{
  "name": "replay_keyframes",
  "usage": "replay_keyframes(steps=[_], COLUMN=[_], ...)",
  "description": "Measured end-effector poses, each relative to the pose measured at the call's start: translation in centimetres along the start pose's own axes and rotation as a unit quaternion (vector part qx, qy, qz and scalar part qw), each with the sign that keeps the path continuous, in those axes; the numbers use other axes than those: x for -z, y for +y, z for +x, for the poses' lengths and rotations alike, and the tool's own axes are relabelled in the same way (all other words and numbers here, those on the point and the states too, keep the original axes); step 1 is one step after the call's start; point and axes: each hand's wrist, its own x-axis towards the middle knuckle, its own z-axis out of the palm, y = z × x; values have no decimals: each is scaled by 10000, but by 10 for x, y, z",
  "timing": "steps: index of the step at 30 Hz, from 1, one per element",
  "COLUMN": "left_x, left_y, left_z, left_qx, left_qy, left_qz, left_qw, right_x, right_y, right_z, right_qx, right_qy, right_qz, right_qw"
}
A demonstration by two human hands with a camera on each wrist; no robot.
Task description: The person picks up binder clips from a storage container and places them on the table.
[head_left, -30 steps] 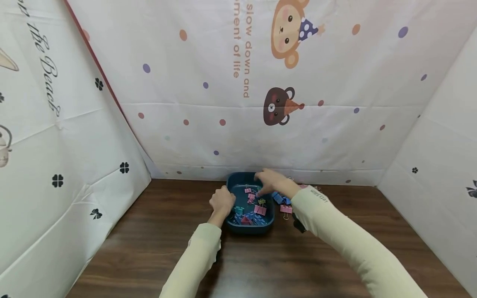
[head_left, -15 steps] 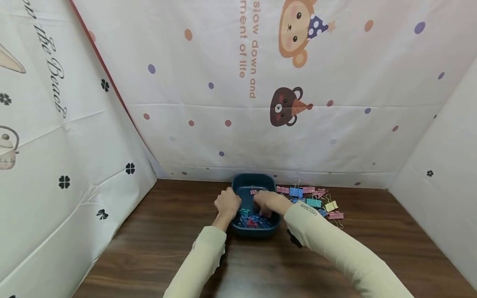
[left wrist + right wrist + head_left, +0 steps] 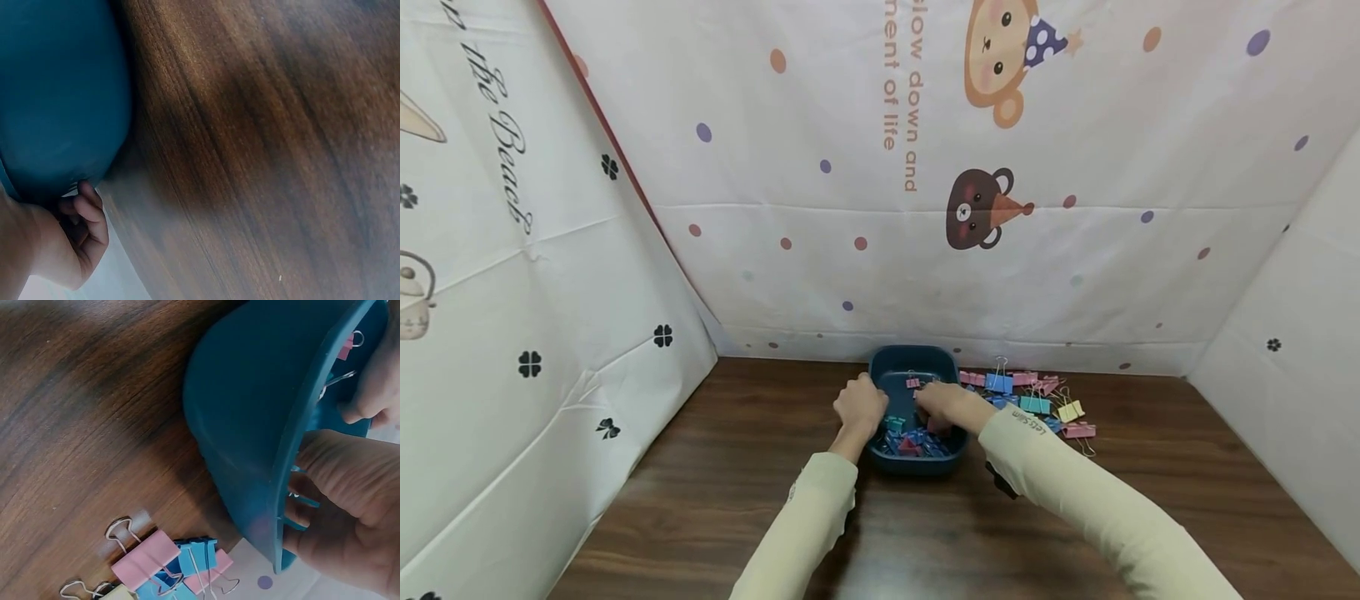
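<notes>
A dark blue plastic bin (image 3: 914, 355) stands on the table near the back wall. Inside it lie binder clips (image 3: 925, 443), mostly blue at the near end, with pink and teal ones among them. My left hand (image 3: 859, 407) grips the bin's left rim, fingers curled against its outside wall in the left wrist view. My right hand (image 3: 950, 403) reaches over the right rim and down into the bin, next to a pink clip. In the right wrist view the bin's wall (image 3: 250, 406) hides part of the right fingers, so what they hold is unclear.
A pile of loose binder clips, including a teal one (image 3: 1035, 405) and a yellow one (image 3: 1070, 411), lies right of the bin. The brown wooden table (image 3: 715, 492) ends at a printed white cloth (image 3: 820, 275) behind.
My right hand has come down from above the right rim into the bin, uncovering the clip pile at its right. The left hand stays on the rim. The head view has shifted slightly.
</notes>
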Motion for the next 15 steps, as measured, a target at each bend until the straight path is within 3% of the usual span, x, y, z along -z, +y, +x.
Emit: replay_keyframes(steps=[15], left_x=[-1], left_y=[0], left_z=[1], left_qx=[84], left_qy=[-154], left_qz=[23], left_qw=[9998], right_x=[1], right_y=[-3], right_z=[-7], right_qx=[-8], right_qy=[-83], right_qz=[-406], right_qw=[9991])
